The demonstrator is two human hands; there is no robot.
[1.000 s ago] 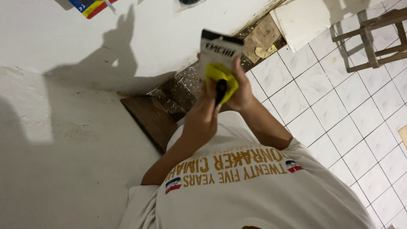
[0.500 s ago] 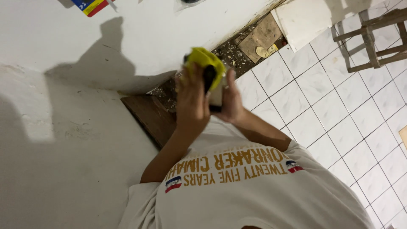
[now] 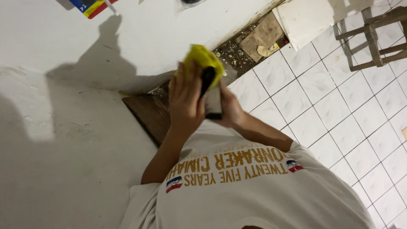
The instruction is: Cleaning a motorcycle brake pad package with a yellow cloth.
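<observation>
Both my hands are raised in front of my chest around a yellow and black tool [image 3: 203,59] on a dark packaging card [image 3: 213,104]. My left hand [image 3: 184,101] wraps the left side, fingers up against the yellow part. From below and the right, my right hand [image 3: 232,113] holds the card. I see the card edge-on, so its face is hidden. My white shirt [image 3: 254,191] with gold lettering fills the bottom of the view.
A white wall [image 3: 63,140] lies to the left, with a brown wooden board [image 3: 146,112] at its foot. A strip of rubble [image 3: 237,46] runs along the wall. White floor tiles [image 3: 339,110] spread to the right, a wooden stool [image 3: 373,38] at the top right.
The package faced me with the card upright; it has been turned edge-on and brought lower and closer. My left hand has closed further over the yellow part.
</observation>
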